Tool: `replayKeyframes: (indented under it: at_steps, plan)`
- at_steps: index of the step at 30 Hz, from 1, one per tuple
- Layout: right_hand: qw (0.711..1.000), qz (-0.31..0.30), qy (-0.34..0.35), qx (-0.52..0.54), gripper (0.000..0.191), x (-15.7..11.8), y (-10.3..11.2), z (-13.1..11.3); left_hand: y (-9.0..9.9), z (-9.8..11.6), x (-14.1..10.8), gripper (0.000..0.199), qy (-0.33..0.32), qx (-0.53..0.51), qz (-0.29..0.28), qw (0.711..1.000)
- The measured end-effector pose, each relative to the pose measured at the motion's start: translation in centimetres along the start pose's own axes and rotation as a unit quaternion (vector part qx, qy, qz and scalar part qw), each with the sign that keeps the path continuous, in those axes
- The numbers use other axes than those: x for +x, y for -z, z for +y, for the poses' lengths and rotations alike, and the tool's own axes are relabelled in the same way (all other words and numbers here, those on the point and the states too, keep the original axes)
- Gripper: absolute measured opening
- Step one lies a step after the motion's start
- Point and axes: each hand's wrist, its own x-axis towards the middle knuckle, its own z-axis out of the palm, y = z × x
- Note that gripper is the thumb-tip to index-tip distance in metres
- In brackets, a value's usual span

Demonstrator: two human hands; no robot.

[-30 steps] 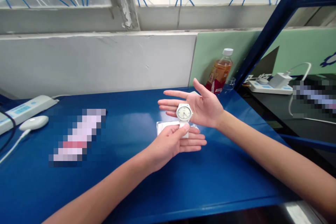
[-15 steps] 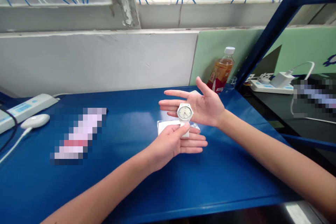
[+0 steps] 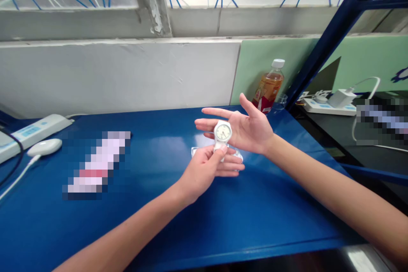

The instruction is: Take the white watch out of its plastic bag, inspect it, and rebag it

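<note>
Shifted slightly up-left: white round plastic-looking wristwatch (image 3: 222, 125) | bare left hand (image 3: 204, 170): thumb clamped on strap (image 3: 218, 143), apparently keeping dial (image 3: 223, 132) uncovered | bare right hand (image 3: 248, 129): fingers (image 3: 216, 112) apart

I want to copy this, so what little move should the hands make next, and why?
I'd probably bring the right hand slightly closer to steady the white watch: that hand is open and holds nothing, while the left hand pinches the strap.
</note>
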Motion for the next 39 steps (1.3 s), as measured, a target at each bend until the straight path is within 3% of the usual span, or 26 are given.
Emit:
replayKeyframes:
  at_steps: [4, 7, 9, 12, 14, 17, 19, 21, 23, 27, 30, 36, 39]
  plan:
    - [0.989, 0.065, 0.073, -0.109, 0.044, 0.3, -0.3, -0.7, 1.1, 0.6, 0.0, 0.040, -0.161, 0.133, 0.108, 0.972]
    - [0.953, 0.148, 0.156, -0.214, 0.024, -0.3, -0.4, -0.9, 2.3, 1.0, 0.1, 0.032, -0.267, 0.307, 0.194, 0.893]
    - [0.922, 0.177, 0.181, -0.293, 0.023, -1.3, -0.3, -0.6, 2.9, 1.1, 0.2, 0.027, -0.308, 0.417, 0.218, 0.827]
    - [0.876, 0.196, 0.196, -0.394, 0.025, -3.4, -0.1, 0.6, 3.4, 0.5, 0.4, 0.026, -0.358, 0.529, 0.208, 0.741]
    - [0.865, 0.204, 0.192, -0.417, 0.028, -4.5, 0.0, 1.6, 3.5, -0.2, 0.6, 0.030, -0.388, 0.581, 0.192, 0.689]
    - [0.830, 0.230, 0.169, -0.479, 0.024, -5.5, 0.0, 2.8, 3.5, -1.2, 0.8, 0.035, -0.410, 0.642, 0.157, 0.629]
    - [0.817, 0.236, 0.155, -0.503, 0.023, -5.7, 0.0, 3.0, 3.5, -1.6, 1.0, 0.036, -0.422, 0.662, 0.140, 0.604]
    - [0.816, 0.242, 0.150, -0.502, 0.022, -5.8, 0.2, 3.0, 3.5, -1.7, 1.2, 0.038, -0.424, 0.667, 0.121, 0.601]
    - [0.816, 0.246, 0.148, -0.502, 0.021, -5.8, 0.7, 2.7, 3.6, -1.5, 1.3, 0.043, -0.401, 0.672, 0.091, 0.615]
    - [0.809, 0.256, 0.131, -0.513, 0.017, -5.9, 2.5, 2.3, 4.1, -0.6, 1.2, 0.069, -0.303, 0.708, -0.001, 0.638]
    - [0.801, 0.255, 0.115, -0.530, 0.014, -5.9, 3.5, 2.1, 4.7, -0.1, 0.9, 0.073, -0.257, 0.713, -0.055, 0.650]
    - [0.737, 0.289, 0.076, -0.606, 0.015, -5.8, 4.3, 1.8, 5.1, 0.2, 0.9, 0.053, -0.239, 0.687, -0.063, 0.683]
    - [0.730, 0.301, 0.059, -0.611, 0.014, -5.7, 4.5, 1.8, 5.2, -0.1, 1.0, 0.054, -0.241, 0.678, -0.047, 0.692]
